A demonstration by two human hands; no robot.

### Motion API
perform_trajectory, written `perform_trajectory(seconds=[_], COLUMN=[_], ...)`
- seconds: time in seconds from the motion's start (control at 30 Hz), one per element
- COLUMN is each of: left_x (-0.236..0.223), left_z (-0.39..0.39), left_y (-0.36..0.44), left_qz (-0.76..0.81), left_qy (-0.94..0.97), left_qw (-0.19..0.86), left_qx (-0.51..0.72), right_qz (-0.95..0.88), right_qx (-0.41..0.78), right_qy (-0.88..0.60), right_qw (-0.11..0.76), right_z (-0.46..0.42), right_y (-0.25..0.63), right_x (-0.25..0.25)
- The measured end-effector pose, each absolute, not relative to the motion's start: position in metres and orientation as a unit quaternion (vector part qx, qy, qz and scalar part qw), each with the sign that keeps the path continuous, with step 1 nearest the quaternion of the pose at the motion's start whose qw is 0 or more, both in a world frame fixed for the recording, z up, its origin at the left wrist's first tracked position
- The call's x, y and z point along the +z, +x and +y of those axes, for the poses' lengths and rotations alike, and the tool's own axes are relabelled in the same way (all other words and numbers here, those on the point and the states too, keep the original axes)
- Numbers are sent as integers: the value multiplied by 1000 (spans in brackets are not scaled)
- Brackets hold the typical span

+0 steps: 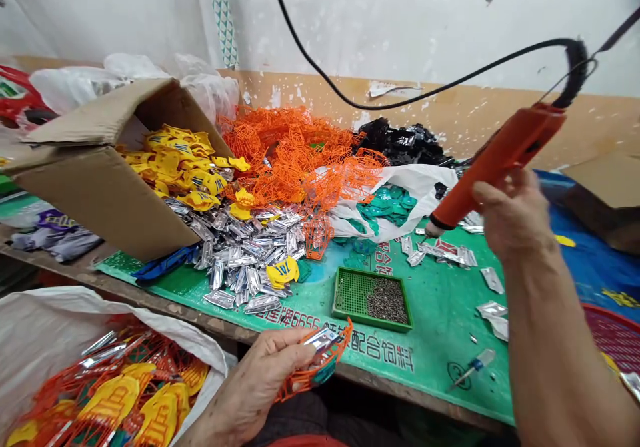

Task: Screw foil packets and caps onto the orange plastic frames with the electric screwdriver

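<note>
1 head-worn view, looking forward and down

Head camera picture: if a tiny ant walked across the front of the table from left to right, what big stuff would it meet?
Cardboard box → heap of shiny silver pieces → green tray → little screwdriver → red basket.

The lower ends of both forearms are cut off by the frame's edge. The lap [300, 420] is mostly hidden by the left hand [273, 367] and the table [370, 373]. The white sack [45, 303] is cropped at left and below, and the magenta basket [613, 330] at right. The screws [387, 300] are too small to be told apart.
</note>
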State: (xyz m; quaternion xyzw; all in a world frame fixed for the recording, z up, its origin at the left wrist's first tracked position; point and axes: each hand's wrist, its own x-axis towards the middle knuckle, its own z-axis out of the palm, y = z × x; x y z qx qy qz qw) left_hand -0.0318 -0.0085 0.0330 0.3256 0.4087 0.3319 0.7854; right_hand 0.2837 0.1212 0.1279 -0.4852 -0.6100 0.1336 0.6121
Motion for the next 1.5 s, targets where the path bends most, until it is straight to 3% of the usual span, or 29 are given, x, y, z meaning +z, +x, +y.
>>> perform_trajectory(seconds=[0.23,0.43,0.7,1.0,1.5], left_x=[30,29,27,22,18], left_z=[-7,-6,-9,-11,-12], left_y=[-27,-22,-24,-22,-23], left_qz=[440,427,411,400,417], left_qy=[312,318,283,222,251], left_qw=[774,782,804,823,811], left_qx=[332,324,324,336,324], right_qz=[-509,-475,-470,-432,-452], right_qx=[270,377,371,362,364], right_qy=[-504,-431,-439,-422,-435], right_qw=[643,668,670,710,688], right_z=[147,113,101,104,104], right_y=[264,195,155,150,154], right_x=[132,99,52,44,32])
